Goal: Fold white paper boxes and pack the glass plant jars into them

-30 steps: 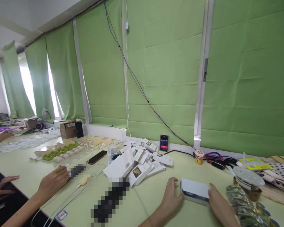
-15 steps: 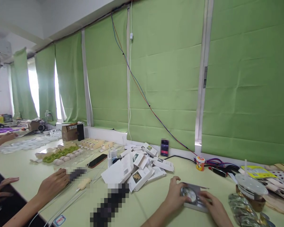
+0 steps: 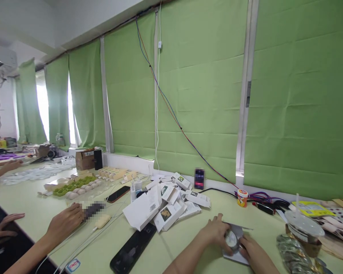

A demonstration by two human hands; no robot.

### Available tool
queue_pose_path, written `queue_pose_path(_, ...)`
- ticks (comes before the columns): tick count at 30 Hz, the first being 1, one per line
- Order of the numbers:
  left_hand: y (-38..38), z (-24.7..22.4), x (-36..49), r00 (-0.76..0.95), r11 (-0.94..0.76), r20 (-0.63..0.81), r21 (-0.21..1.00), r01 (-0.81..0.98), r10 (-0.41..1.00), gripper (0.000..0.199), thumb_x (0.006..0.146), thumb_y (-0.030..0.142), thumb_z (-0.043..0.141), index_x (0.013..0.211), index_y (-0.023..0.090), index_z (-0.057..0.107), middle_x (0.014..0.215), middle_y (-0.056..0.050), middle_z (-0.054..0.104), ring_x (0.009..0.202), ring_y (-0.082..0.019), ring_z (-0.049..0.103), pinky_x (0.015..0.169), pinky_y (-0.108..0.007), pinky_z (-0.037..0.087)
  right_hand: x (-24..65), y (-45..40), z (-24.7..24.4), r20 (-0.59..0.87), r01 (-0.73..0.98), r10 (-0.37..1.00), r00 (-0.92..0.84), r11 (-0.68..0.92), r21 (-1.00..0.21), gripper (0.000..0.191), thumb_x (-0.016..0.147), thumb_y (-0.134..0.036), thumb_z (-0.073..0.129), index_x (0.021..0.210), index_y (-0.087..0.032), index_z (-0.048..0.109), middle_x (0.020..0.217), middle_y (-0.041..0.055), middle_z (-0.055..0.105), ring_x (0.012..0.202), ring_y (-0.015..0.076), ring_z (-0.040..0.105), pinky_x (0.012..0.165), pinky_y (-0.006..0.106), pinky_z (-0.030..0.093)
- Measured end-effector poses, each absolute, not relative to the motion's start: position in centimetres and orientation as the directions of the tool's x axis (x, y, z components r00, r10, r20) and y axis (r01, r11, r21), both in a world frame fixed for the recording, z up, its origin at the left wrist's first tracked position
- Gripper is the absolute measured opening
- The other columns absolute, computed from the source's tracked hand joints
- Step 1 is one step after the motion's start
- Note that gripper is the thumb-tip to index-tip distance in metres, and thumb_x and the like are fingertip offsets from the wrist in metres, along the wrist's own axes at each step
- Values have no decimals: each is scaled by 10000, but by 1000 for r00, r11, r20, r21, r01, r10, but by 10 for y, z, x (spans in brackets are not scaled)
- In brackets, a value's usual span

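Observation:
At the lower right, my left hand (image 3: 215, 233) has its fingers curled round a round, silvery disc-like item (image 3: 231, 239). Exactly what this item is cannot be made out. It sits at an opened small white box (image 3: 234, 259), whose flap sticks up behind it. My right hand (image 3: 254, 251) grips the box's right side, thumb close to the disc. Both hands are near the table surface, and the fingers partly hide the box.
Left of my hands lie a black phone (image 3: 133, 247) and a heap of small white boxes (image 3: 170, 215). A lidded cup with a straw (image 3: 303, 224) and shiny wrapped packets (image 3: 293, 253) stand right. Another person's hand (image 3: 64, 220) rests by cables; an egg tray (image 3: 74, 186) is beyond.
My left hand has closed further over the round item, and the box has turned and tilted slightly. My right hand has shifted a little down and left along the box.

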State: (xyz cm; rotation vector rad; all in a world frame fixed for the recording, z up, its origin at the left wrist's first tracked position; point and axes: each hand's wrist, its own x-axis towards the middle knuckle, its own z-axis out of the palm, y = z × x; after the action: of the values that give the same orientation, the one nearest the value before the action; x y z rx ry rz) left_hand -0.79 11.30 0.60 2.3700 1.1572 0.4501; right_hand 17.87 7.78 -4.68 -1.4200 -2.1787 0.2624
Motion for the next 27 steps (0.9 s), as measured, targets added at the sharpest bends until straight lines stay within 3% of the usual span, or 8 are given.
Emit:
queue_pose_path(5,99,1,-16,574,-618,253,464,634,779,795,407,379,858,1148,294,585,1493,-113,218,1233,-456,382,972,-586,331,189,76,-50,223,634,935,-275,351,-689,326,757,-343,425,887,-189,682,958,96,712,926,261,634,856,363,469)
queue_pose_path(9,90,5,-25,532,-635,350,467,615,771,752,507,234,828,1196,310,537,1541,-67,72,1165,-377,485,953,-471,403,190,72,-41,233,466,944,-233,319,-825,397,751,-504,462,877,-211,700,957,78,723,949,283,634,874,385,480)
queue_pose_path(12,85,11,-33,430,-611,435,571,548,791,717,544,204,804,1202,271,525,1512,-99,176,1154,-322,497,953,-419,416,181,70,-30,264,374,952,-155,304,-876,460,733,-594,468,922,-226,671,809,53,709,784,259,657,695,351,535)
queue_pose_path(15,79,15,-40,235,-566,519,705,427,822,709,511,247,830,1153,219,531,1359,-124,417,1158,-295,483,998,-409,377,168,67,-22,203,227,974,-98,220,-949,499,708,-639,484,951,-220,606,647,-2,613,572,203,630,502,297,502)
queue_pose_path(19,66,13,-47,124,-350,336,929,122,934,644,498,358,838,1036,204,520,1082,-81,581,904,-231,602,777,-329,493,153,55,-27,141,113,987,-79,149,-982,463,656,-607,567,911,-221,536,779,-3,601,402,122,553,353,233,384)
queue_pose_path(21,57,9,-50,149,-213,210,977,3,966,680,501,417,827,1057,210,495,1088,-73,556,745,-171,616,619,-257,485,147,45,-37,151,179,979,-138,174,-968,397,664,-540,583,890,-216,541,811,-1,610,356,80,477,342,221,341)
queue_pose_path(23,46,4,-54,184,-158,158,987,-15,970,701,538,459,800,1113,216,482,1077,-63,548,661,-127,593,553,-219,444,141,34,-50,192,257,955,-226,248,-934,288,668,-422,599,860,-209,567,751,-19,610,423,84,488,421,217,381)
queue_pose_path(27,27,-3,-58,242,-261,210,944,202,947,572,592,478,766,1038,187,554,857,-17,607,671,-140,545,578,-221,400,133,17,-67,181,411,938,-295,296,-862,194,642,-278,578,822,-204,577,619,-41,587,490,110,506,479,206,379)
